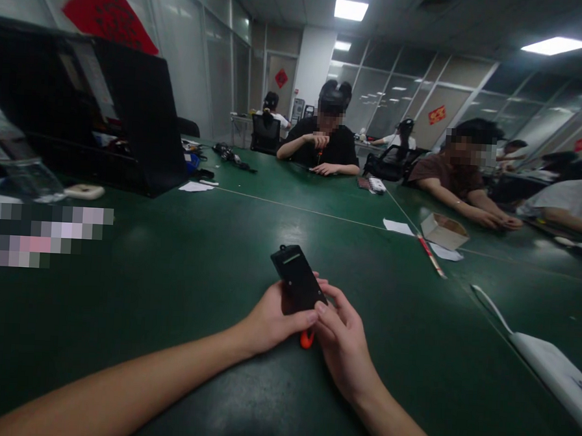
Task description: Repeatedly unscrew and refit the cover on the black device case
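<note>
Your forearms (131,382) reach in over the green table (196,258), where your left hand (269,318) and right hand (345,341) both grasp a flat black case (297,277) by its near end, both thumbs resting there. You have that case tilted above the middle of the near tabletop, with an orange piece (307,340) showing just below your thumbs. Off to your right lies a white slab (556,372) with a looped strap (492,308), and beyond it sits a small box (444,232).
</note>
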A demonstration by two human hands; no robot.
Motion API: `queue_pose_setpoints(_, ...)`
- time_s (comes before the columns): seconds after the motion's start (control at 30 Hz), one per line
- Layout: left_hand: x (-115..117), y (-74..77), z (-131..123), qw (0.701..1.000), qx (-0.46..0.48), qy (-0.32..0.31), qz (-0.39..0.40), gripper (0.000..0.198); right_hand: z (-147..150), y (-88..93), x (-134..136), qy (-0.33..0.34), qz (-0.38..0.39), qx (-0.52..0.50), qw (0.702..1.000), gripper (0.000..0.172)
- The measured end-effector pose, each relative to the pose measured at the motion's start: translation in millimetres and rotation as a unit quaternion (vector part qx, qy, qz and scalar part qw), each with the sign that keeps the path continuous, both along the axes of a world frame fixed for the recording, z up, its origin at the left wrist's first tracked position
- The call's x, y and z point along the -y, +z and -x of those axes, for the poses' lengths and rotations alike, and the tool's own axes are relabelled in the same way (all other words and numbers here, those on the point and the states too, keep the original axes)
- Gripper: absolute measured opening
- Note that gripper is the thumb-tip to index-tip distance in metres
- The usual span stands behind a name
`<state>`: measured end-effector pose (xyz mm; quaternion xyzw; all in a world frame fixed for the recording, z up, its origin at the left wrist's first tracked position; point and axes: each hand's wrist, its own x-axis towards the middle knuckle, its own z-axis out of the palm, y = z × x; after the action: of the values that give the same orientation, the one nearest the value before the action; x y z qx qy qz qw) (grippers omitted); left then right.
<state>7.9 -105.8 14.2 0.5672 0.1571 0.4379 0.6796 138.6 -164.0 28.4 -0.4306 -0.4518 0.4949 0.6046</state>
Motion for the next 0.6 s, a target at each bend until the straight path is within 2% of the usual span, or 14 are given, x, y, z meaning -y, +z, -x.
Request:
queue_pose_setpoints(0.17, -5.2, -3.6, -0.8, 0.998, 0.0, -0.022, 0.057, 0.048, -5.3, -0.9, -4.8, 0.046, 0.023, 0.067, 0.996, 0.03)
queue_pose_setpoints(0.23, -10.3, -6.9, -1.7, 0.995, 0.015, -0.025, 0.096, 0.041, -9.8, 1.8, -4.2, 0.055, 0.011, 0.163, 0.985, 0.027)
queue_pose_setpoints(0.27, -13.9, -7.8, -1.6, 0.992, 0.032, -0.016, 0.118, 0.037, -12.3, 3.6, -3.3, 0.056, -0.004, 0.237, 0.97, 0.026)
queue_pose_setpoints(0.33, -22.7, -8.0, 0.1, 0.984, 0.064, 0.004, 0.165, 0.03, -17.2, 7.0, -0.6, 0.058, -0.045, 0.411, 0.909, 0.026)
queue_pose_setpoints(0.4, -32.4, -6.8, 3.4, 0.976, 0.069, 0.012, 0.204, 0.029, -19.8, 9.2, 2.2, 0.075, -0.072, 0.563, 0.82, 0.032)
queue_pose_setpoints(0.47, -40.8, -5.7, 6.9, 0.974, 0.052, 0.019, 0.218, 0.033, -19.3, 9.6, 4.1, 0.09, -0.071, 0.651, 0.75, 0.042)
queue_pose_setpoints(0.53, -46.2, -5.7, 9.2, 0.977, 0.031, 0.022, 0.21, 0.036, -16.3, 9.1, 4.9, 0.096, -0.056, 0.692, 0.713, 0.044)
queue_pose_setpoints(0.6, -48.8, -7.0, 10.0, 0.981, 0.012, 0.023, 0.191, 0.036, -13.0, 8.2, 4.6, 0.088, -0.045, 0.71, 0.697, 0.042)
